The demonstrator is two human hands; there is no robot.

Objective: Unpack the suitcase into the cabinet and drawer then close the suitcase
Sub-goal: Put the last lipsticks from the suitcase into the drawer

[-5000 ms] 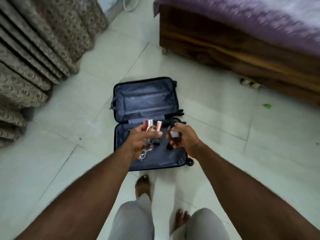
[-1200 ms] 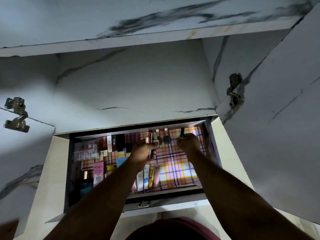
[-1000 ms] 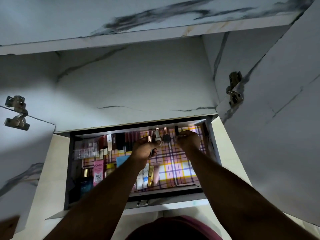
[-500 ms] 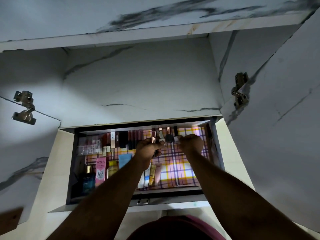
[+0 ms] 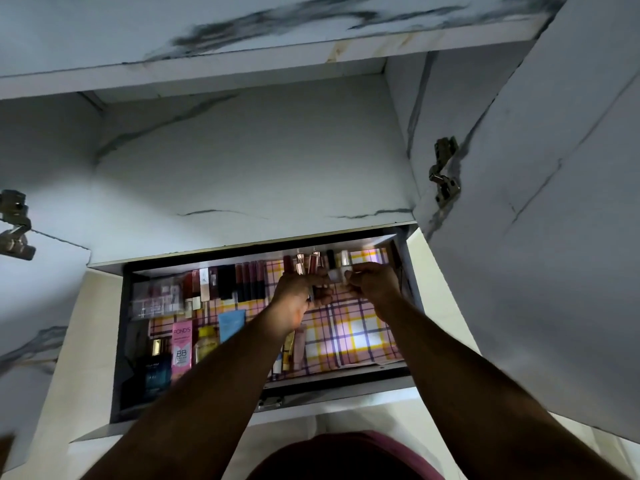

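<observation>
An open drawer (image 5: 332, 374) lined with pink and yellow checked paper sits under the cabinet shelf (image 5: 242, 188). My left hand (image 5: 294, 299) reaches over its back row and grips a bunch of small rose-gold-capped cosmetic tubes (image 5: 304, 265). My right hand (image 5: 375, 285) is beside it and pinches a small pale bottle (image 5: 344, 270) at the drawer's far edge. A dark tube (image 5: 330, 258) stands between them at the back. The suitcase is out of view.
Lipsticks and small boxes (image 5: 221, 282) line the drawer's back left. A pink tube (image 5: 181, 349), a yellow bottle (image 5: 206, 344) and a blue box (image 5: 157, 372) lie at front left. An open cabinet door (image 5: 554, 237) with a hinge (image 5: 445, 174) stands on the right.
I went from the suitcase on the floor to the drawer. Over the last second both hands stayed at the drawer's back row; my right hand now pinches a pale bottle there.
</observation>
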